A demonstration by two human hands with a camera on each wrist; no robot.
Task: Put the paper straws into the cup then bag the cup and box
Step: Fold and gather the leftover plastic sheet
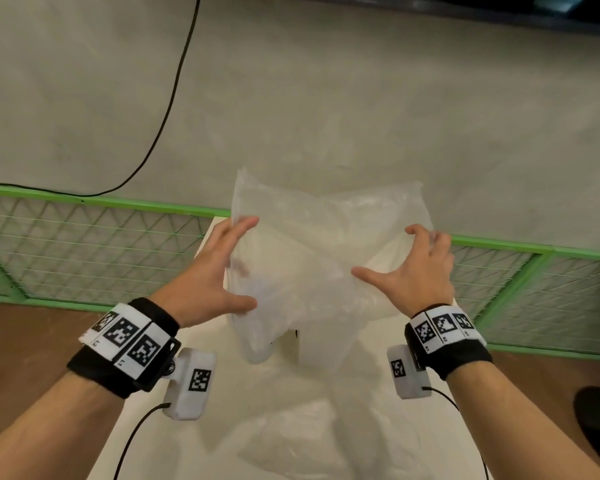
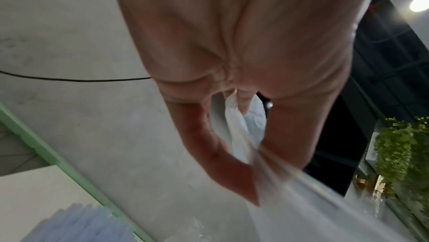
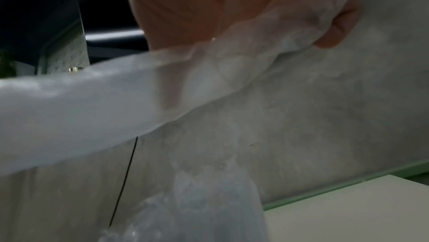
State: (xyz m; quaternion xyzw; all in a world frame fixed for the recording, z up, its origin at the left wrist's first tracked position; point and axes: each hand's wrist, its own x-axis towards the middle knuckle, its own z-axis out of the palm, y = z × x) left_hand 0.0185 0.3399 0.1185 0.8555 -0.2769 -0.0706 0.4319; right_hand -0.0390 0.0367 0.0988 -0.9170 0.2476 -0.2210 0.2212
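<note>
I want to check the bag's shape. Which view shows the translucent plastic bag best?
The head view: the translucent plastic bag appears nearly whole, held above the table between both hands. Each wrist view shows only a blurred strip near the fingers.

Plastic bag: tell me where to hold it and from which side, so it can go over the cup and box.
Hold the plastic bag at its upper edge, one hand per side, as the left hand and right hand do now, coming in from the sides. The film is thin, limp and crumpled, so pinching opposite edges probably spreads it best. Whether its mouth is open cannot be told.
</note>
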